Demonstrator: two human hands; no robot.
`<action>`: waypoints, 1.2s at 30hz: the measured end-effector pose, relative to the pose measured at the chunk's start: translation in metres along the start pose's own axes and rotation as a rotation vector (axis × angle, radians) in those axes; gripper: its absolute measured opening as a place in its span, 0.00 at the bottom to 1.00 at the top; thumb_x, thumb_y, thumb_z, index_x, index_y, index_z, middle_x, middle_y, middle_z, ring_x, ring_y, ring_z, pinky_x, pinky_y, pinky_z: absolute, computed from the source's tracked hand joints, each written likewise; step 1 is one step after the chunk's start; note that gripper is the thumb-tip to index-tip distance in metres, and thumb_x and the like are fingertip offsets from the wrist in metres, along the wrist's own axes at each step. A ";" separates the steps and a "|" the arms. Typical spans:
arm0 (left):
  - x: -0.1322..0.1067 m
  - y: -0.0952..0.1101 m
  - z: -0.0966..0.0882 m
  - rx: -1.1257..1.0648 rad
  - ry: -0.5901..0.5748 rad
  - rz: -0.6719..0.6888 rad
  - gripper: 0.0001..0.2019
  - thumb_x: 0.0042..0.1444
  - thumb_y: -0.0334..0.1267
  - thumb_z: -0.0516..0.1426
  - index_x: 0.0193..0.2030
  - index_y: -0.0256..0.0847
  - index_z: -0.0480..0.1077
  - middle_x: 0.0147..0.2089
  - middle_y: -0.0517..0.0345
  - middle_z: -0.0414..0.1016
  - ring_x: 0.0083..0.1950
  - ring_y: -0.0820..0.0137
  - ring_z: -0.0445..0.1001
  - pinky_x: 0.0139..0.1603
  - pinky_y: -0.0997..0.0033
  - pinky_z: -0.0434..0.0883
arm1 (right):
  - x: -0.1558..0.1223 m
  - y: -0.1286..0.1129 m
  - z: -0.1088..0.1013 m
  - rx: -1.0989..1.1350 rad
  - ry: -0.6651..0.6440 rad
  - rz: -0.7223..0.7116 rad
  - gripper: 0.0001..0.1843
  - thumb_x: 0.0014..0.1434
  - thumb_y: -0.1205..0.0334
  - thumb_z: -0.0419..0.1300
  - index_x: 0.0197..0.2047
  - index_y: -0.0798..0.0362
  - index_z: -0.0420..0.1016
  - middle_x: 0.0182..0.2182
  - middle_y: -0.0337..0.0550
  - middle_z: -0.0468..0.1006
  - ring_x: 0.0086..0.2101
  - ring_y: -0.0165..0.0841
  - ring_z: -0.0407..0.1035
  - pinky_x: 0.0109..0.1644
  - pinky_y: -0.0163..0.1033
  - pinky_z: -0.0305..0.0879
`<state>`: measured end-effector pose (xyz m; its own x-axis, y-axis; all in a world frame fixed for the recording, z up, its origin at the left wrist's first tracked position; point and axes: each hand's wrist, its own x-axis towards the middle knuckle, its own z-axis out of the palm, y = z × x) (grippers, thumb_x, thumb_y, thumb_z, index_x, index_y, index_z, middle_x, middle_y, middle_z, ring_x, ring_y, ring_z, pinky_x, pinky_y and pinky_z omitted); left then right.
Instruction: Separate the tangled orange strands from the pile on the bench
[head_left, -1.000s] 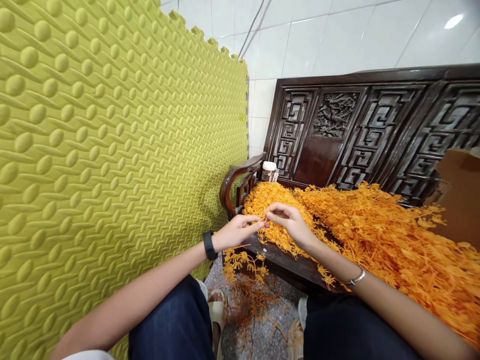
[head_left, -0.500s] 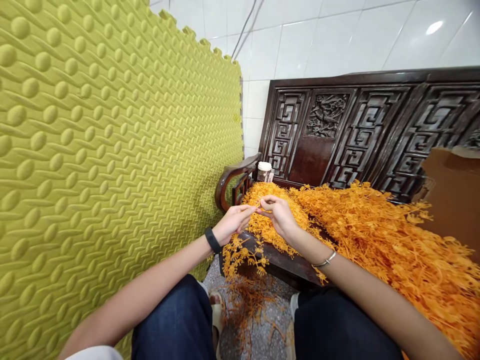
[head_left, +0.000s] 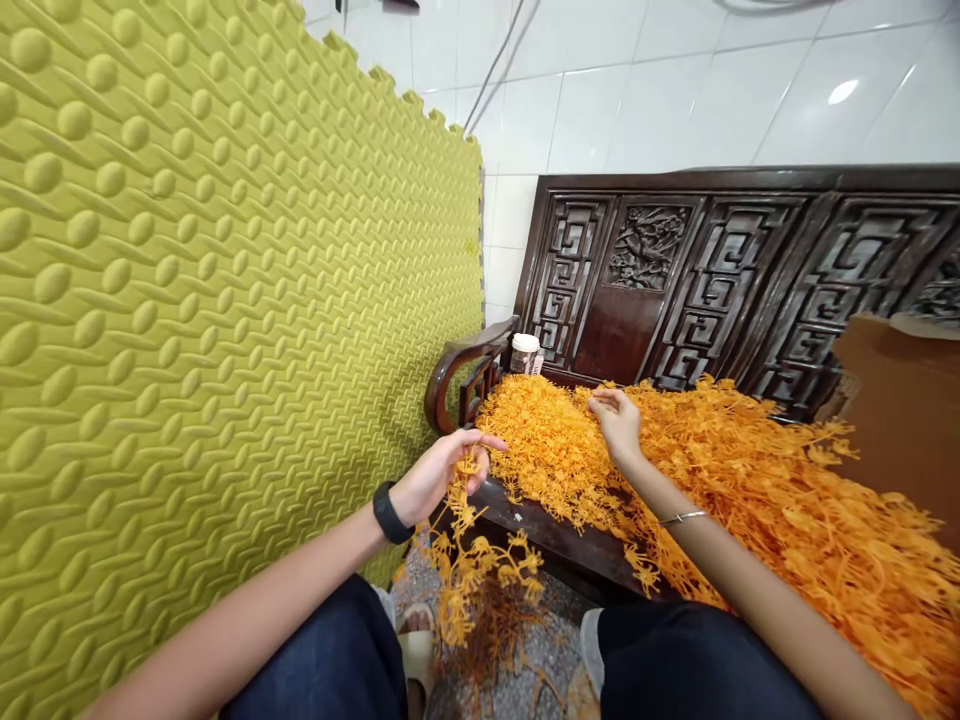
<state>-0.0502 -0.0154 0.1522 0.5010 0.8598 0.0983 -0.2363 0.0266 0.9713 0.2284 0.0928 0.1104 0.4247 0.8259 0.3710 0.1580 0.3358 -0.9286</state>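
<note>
My left hand [head_left: 442, 472], with a black band at the wrist, is closed on the top of an orange plastic sprig [head_left: 471, 548] that hangs down past the bench edge toward the floor. My right hand [head_left: 619, 424], a thin bangle on its forearm, reaches over the pile of small orange pieces [head_left: 545, 441] on the dark wooden bench [head_left: 555, 536]. Its fingertips are pinched together above the pile; what they hold is too small to make out. A larger heap of long orange sprigs [head_left: 795, 500] covers the bench to the right.
A tall yellow-green foam mat [head_left: 225, 300] stands along the left. A small white-lidded jar [head_left: 523, 352] sits in the bench corner by the carved armrest [head_left: 461, 365]. A brown cardboard box [head_left: 900, 410] is at the right. Loose orange bits lie on the speckled floor [head_left: 525, 660] between my knees.
My hands have parted: the right one moved away to the right over the pile, and the left one dropped a little with the sprig hanging from it.
</note>
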 end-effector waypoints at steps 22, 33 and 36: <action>0.011 -0.014 0.002 -0.089 0.105 -0.027 0.16 0.52 0.36 0.55 0.48 0.34 0.64 0.38 0.52 0.73 0.33 0.71 0.73 0.34 0.69 0.70 | -0.096 -0.080 0.049 -0.218 -0.870 -0.469 0.11 0.55 0.56 0.57 0.29 0.55 0.65 0.29 0.41 0.66 0.33 0.31 0.62 0.38 0.37 0.60; 0.007 -0.008 0.000 0.201 0.052 -0.067 0.14 0.51 0.46 0.55 0.33 0.35 0.68 0.11 0.72 0.50 0.11 0.84 0.43 0.12 0.80 0.41 | -0.095 -0.085 0.043 -0.212 -0.856 -0.413 0.06 0.56 0.63 0.54 0.29 0.55 0.62 0.26 0.39 0.66 0.30 0.29 0.61 0.35 0.36 0.57; 0.006 -0.007 0.003 0.204 0.040 -0.081 0.14 0.50 0.46 0.56 0.32 0.35 0.68 0.10 0.73 0.48 0.11 0.83 0.41 0.12 0.79 0.40 | -0.094 -0.090 0.041 -0.225 -0.870 -0.430 0.06 0.56 0.64 0.53 0.28 0.54 0.61 0.25 0.39 0.65 0.29 0.29 0.60 0.34 0.36 0.57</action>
<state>-0.0430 -0.0119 0.1470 0.4774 0.8786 0.0134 -0.0211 -0.0038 0.9998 0.1378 0.0040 0.1595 -0.4957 0.7289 0.4722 0.3489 0.6651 -0.6602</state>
